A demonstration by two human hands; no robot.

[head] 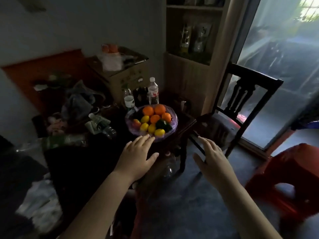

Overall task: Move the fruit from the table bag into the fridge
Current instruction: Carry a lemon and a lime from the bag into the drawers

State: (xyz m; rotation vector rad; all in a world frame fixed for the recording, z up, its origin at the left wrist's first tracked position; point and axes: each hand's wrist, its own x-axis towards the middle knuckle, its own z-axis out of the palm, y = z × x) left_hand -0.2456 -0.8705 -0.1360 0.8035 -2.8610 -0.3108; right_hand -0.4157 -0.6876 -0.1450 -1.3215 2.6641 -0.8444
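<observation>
Two open hands reach toward a bag of fruit on a dark counter.

The left hand (pixel 138 152) is spread flat with straight fingers and holds nothing; its fingertips are at the near rim of the purple plastic bag (pixel 174 118), though contact cannot be made out. The right hand (pixel 211 156) is also flat and holds nothing. It hangs off the counter (pixel 183 125) corner, to the right of the bag and near a dark wooden chair (pixel 250 94). Just ahead of the left hand, the bag lies open with oranges (pixel 159 109) at its far side, lemons (pixel 159 132) nearest the fingers, and a dark green fruit (pixel 161 124) between them. Beyond the bag stand two water bottles (pixel 153 92), and behind those a cardboard box (pixel 126 78) with green print. The bottle labels and the box print are too blurred to read.
</observation>
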